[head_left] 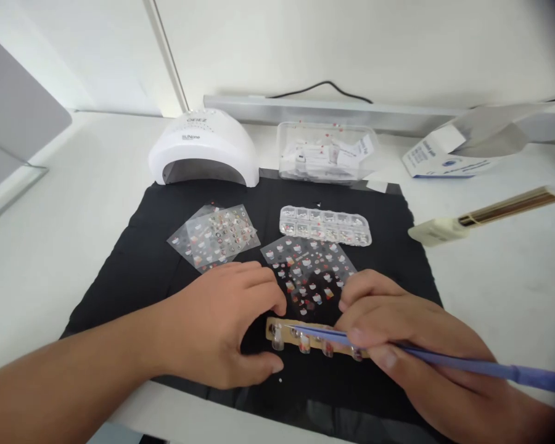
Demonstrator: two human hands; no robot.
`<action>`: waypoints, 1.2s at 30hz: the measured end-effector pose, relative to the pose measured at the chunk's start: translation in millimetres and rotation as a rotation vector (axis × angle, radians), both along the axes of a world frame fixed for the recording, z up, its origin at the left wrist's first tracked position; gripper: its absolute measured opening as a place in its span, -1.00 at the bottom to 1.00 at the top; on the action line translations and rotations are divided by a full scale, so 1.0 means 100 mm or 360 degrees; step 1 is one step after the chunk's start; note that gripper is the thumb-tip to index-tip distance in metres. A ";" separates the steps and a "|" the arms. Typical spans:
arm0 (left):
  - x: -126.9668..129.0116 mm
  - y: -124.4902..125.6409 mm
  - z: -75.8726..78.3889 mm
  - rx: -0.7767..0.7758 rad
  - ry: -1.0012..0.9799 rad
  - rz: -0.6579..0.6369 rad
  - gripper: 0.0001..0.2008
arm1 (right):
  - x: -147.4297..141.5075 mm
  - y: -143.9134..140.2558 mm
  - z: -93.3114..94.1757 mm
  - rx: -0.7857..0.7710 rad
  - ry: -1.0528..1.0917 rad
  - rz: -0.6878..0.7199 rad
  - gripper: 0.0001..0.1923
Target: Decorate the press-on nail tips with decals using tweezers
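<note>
the right hand [398,333] is curled, its grip pinched together on a thin blue tool [444,359] held like a pen; the tool's fine tip lies low across a tan strip of false nails [300,338], pointing toward the left, while its handle runs off toward the bench's near right corner. the wrist rests low on the black mat [166,209]. the left hand [222,324] comes in from the near left edge, palm down, fingers bent and spread a little apart, thumb tucked under; its fingertips sit at the strip's left end, though whether they touch it cannot be told. the strip lies flat on the mat near the bench's front edge, between the two hands. just behind it is a clear sticker sheet [312,271], then a compartment box of gems [324,225]. more sticker sheets [215,237] lie to the left. a white nail lamp [203,148] stands at the mat's far edge.
</note>
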State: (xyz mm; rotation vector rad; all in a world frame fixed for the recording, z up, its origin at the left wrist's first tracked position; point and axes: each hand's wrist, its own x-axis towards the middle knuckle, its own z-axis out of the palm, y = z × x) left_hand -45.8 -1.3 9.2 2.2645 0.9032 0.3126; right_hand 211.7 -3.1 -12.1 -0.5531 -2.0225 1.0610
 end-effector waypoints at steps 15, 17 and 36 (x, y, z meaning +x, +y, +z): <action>-0.01 -0.03 -0.03 0.0032 -0.0050 -0.0008 -0.84 | -0.06 -0.01 0.08 0.0051 -0.0109 -0.0056 -0.66; -0.01 -0.04 -0.02 0.0044 -0.0051 -0.0010 -0.84 | -0.05 -0.01 0.08 0.0087 -0.0141 -0.0061 -0.66; 0.00 -0.05 -0.01 0.0070 -0.0056 -0.0010 -0.90 | -0.03 -0.06 0.05 0.0146 -0.0195 -0.0158 -0.65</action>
